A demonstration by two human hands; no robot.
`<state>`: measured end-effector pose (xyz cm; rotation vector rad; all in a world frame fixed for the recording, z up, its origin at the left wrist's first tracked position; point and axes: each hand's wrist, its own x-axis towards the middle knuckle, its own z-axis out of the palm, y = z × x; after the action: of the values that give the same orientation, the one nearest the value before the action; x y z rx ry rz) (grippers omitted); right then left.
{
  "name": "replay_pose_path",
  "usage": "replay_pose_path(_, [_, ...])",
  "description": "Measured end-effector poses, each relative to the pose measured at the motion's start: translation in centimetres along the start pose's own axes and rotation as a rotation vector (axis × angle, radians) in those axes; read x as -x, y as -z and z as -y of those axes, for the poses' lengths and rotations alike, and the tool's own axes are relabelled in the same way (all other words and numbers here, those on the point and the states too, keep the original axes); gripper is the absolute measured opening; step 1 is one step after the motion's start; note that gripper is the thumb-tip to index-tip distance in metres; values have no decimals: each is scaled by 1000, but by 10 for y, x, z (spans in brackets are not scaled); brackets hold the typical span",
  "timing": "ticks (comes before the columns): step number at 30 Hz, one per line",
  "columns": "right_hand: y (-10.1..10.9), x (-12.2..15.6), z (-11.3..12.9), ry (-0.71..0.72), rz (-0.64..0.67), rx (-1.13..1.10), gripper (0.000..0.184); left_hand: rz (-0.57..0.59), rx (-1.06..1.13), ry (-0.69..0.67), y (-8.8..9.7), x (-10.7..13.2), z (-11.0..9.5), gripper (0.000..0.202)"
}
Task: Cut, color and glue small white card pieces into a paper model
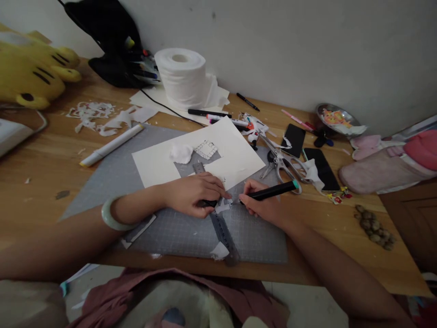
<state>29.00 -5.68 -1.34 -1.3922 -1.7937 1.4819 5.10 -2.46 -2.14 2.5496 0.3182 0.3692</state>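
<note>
1. Paper comes first: a small white scrap (223, 208) lies at the fingertips of our left hand (191, 193), by the dark ruler (223, 232). We judge it light, limp and easily torn, best pinned flat near an edge.
2. Our right hand (256, 205) is wrapped round a black marker (275, 190) with a green end. We expect it to be light, stiff and smooth, best taken near the tip, as here.
3. Our hands are near each other but apart. The left lies palm down; we cannot tell whether its fingers grip the dark object (207, 203) beneath.
4. Below us, a grey gridded mat (262, 243) covers part of the wooden table (362, 266), with a cream sheet (235, 141) on top.
5. Around us, a plain wall (273, 50) rises behind the paper roll (180, 79); a yellow plush toy (27, 68) sits far left, and scissors (280, 161) lie beyond our right hand.
</note>
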Motion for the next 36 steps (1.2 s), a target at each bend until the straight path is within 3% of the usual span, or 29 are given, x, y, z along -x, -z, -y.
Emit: replay_pose_path(36, [2,1,0,-33,53,-15,21,-3,67,10,3,-1,1,15])
